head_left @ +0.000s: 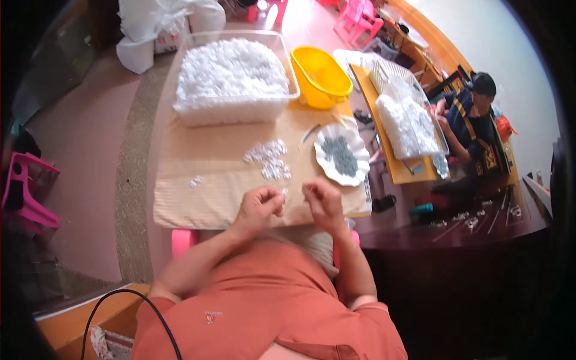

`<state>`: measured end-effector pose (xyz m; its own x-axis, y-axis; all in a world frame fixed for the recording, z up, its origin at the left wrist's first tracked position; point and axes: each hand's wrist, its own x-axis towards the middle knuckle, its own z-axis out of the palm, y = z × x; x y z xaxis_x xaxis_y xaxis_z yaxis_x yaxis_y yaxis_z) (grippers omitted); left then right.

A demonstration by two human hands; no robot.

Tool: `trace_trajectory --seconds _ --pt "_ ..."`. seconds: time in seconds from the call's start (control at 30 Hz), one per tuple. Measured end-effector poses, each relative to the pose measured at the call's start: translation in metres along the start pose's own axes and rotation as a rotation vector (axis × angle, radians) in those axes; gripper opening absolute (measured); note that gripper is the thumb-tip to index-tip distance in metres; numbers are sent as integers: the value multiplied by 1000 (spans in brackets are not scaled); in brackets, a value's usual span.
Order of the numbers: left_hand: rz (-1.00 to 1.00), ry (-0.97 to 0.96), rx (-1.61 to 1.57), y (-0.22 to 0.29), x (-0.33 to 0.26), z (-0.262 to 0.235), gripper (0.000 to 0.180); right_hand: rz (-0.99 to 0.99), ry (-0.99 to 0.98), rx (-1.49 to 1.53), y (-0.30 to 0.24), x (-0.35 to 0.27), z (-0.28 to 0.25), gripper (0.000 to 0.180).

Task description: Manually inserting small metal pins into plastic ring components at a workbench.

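Observation:
My left hand (262, 206) is closed in a pinch over the near edge of the cloth-covered table, a small white plastic piece (284, 192) at its fingertips. To its right, my right hand (324, 204) has thumb and fingers drawn together; anything between them is too small to make out. Just beyond both hands lies a loose pile of small white pieces (270, 158). A few more white pieces (195, 181) sit apart on the left. Beyond my right hand stands a white scalloped plate (363, 153) holding many small grey parts (339, 155).
A clear bin (237, 115) heaped with white pieces fills the table's far side, beside a yellow basin (321, 78). A slim tool (310, 132) lies near the plate. At right, another person (471, 117) works by a second bin (408, 123). A pink stool (30, 192) stands left.

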<state>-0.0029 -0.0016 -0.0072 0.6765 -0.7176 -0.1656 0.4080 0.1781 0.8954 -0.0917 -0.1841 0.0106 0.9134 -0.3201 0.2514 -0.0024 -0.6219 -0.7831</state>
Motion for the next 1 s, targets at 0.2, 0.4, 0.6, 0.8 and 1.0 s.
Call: trace_trajectory --seconds 0.2,0.4,0.6,0.8,1.0 --pt "1 -28 -20 5 2 1 13 -78 329 -345 21 41 -44 8" --pt "4 -50 -14 4 1 2 14 0 258 -428 37 44 -55 18" --pt "-100 -65 -45 9 -5 6 15 -48 -195 361 -12 10 -12 16" --pt "-125 -73 -211 4 -1 3 15 -90 -173 549 -9 3 16 16" --pt "-182 -61 -289 8 -3 3 14 -22 -160 626 -6 0 22 12"
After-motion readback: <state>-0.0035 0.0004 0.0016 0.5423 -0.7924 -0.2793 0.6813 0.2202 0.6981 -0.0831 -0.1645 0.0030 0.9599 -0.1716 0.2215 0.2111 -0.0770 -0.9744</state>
